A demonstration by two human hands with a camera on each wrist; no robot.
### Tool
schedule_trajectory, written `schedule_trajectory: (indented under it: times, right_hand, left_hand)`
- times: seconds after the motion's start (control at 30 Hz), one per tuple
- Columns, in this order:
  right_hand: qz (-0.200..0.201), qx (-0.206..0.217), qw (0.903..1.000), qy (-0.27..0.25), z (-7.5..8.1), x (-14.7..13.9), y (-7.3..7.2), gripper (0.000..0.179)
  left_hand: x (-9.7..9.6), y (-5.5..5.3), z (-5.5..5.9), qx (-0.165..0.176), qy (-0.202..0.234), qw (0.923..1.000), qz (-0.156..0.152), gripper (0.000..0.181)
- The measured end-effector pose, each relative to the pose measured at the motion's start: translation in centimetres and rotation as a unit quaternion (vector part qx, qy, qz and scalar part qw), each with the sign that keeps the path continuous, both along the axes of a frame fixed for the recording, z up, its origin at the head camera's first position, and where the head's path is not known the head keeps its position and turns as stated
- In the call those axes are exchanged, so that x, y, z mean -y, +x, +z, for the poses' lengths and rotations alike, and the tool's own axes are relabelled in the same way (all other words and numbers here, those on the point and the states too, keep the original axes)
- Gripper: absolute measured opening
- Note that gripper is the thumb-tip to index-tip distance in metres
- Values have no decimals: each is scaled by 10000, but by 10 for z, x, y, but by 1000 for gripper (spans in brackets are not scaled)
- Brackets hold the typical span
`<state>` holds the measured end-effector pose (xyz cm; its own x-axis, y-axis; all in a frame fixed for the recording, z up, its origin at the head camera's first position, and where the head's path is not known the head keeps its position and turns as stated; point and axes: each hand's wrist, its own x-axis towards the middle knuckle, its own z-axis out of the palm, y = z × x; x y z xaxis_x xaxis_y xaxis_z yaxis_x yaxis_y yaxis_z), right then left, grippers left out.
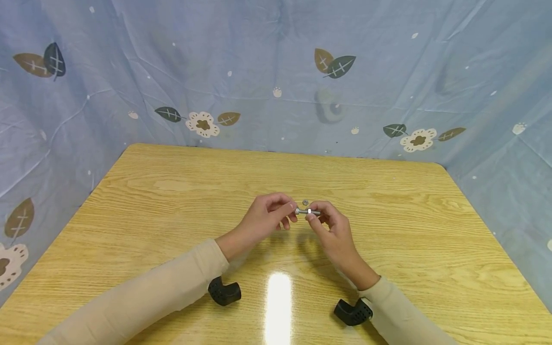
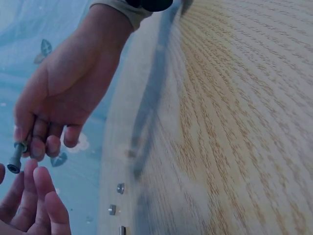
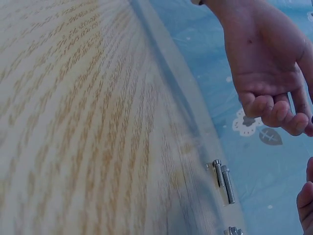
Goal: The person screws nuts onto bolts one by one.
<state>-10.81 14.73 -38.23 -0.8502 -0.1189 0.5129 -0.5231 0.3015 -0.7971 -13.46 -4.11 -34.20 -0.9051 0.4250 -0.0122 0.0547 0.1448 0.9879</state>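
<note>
We judge the work partway: our right hand [image 1: 336, 232] pinches a bolt [image 1: 303, 211] with a nut [image 1: 309, 211] along its shank, at our left hand's [image 1: 265, 215] three o'clock. A loose nut [image 1: 305, 202] lies at the bolt's twelve; two spare bolts [image 3: 218, 174] remain loose. Whether the left fingers grip the bolt's head, we cannot tell; the lower edge cuts off small pieces [image 3: 234, 230].

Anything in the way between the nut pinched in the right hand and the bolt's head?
Nothing visible: bare shank of the bolt shows between the nut and the head. The left hand is at the head; the loose nut lies beyond the bolt, off that path.
</note>
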Motion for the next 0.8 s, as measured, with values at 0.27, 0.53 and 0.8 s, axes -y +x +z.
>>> schedule_trajectory:
  times: [0.27, 0.53, 0.8]
  right_hand:
    - [14, 36, 10000, -34, 0, 0, 0, 9]
    - [83, -63, 9999, -67, -2, 0, 0, 8]
    - [21, -76, 10000, -55, -1, 1, 0, 8]
  left_hand:
    - [-1, -1, -2, -205, 145, 9997, -47, 15]
    - [1, 1, -2, -475, 335, 9981, -215, 15]
    - [-1, 0, -2, 3, 154, 9998, -140, 17]
